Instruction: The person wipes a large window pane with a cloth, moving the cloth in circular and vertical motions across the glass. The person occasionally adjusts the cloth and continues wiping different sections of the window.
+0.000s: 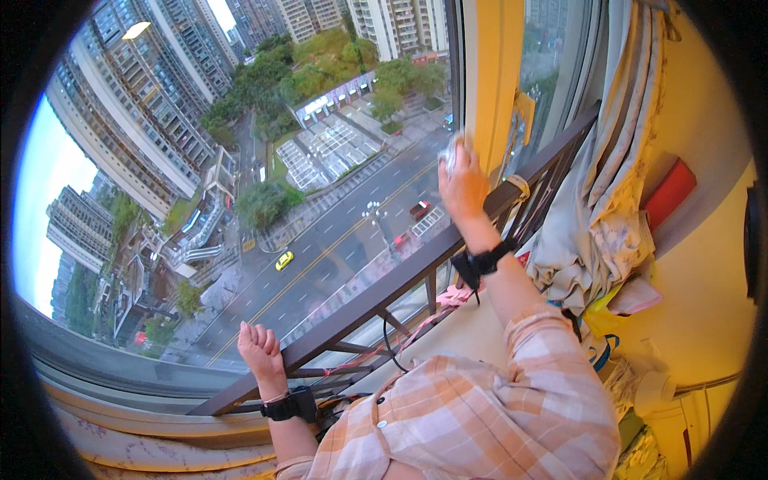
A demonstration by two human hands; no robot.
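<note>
1. A window [320,240] stood beyond the rail [360,314].
2. Past the rail, the right hand's [464,190] grip closed round a whitish wad [453,157].
3. The left hand [260,350] was fisted beside it.
4. Work seemed under way; progress was unclear.

plaid shirt [480,408], orange and white | pale round button [382,424] | left black wrist strap [288,405] | right black wrist strap [490,258]
</note>
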